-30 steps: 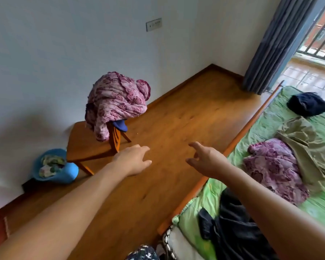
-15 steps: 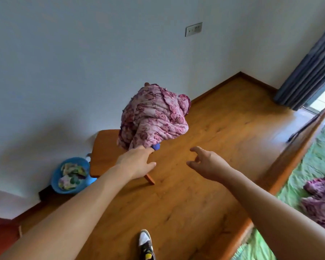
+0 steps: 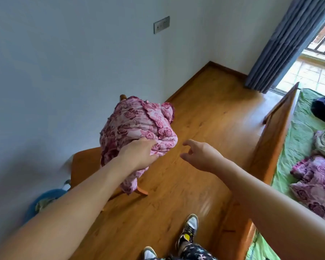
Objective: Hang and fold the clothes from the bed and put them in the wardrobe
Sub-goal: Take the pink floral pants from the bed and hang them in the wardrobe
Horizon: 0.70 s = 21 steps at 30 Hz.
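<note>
Clutching pink floral garment [image 3: 139, 126] on chair [image 3: 84, 166]: left hand [image 3: 137, 154]; right hand [image 3: 201, 154] empty, fingers loose. One-handed pull could tip chair.

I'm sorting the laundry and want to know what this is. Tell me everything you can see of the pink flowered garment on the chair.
The pink garment is padded, quilted-looking fabric printed with dark pink roses, with a frilled edge near its top. It sits bunched in a rounded heap over the back of the wooden chair, one end hanging down past the seat. The left hand grips its lower front; the right hand is close but apart.
</note>
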Each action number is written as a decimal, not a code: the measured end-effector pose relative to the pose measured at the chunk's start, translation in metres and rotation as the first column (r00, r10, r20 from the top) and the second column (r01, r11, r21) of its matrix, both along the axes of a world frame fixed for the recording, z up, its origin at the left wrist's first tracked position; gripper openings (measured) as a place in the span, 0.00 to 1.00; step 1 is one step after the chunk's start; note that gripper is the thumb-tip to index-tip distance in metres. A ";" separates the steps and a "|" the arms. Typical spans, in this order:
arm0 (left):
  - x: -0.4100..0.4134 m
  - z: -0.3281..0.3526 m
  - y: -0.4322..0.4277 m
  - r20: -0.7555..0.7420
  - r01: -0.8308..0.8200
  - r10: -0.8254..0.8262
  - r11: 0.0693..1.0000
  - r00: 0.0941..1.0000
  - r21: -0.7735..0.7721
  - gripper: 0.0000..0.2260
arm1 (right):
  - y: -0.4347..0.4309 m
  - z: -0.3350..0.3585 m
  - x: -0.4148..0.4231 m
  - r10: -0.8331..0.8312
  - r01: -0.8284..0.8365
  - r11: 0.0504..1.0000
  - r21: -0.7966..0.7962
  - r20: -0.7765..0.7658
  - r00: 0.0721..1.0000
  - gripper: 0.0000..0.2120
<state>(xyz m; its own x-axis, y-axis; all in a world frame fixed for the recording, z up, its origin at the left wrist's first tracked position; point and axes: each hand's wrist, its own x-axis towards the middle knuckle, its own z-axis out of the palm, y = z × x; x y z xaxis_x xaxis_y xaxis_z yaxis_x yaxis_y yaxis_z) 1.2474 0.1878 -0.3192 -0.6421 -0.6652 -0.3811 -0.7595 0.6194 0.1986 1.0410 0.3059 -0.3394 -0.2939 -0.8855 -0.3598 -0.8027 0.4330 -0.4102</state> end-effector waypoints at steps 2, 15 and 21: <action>-0.035 0.001 -0.009 0.002 0.059 -0.059 0.998 0.998 -0.018 0.27 | -0.002 -0.001 -0.027 -0.051 0.051 0.999 -0.008 0.002 0.999 0.25; -0.359 -0.012 -0.022 0.008 0.361 -0.361 0.932 0.933 -0.024 0.27 | 0.034 -0.020 -0.297 -0.348 0.349 0.937 0.004 -0.025 0.937 0.22; -0.512 -0.025 0.021 0.061 0.618 -0.618 0.786 0.784 0.024 0.27 | 0.112 -0.030 -0.406 -0.577 0.578 0.810 0.102 -0.035 0.816 0.20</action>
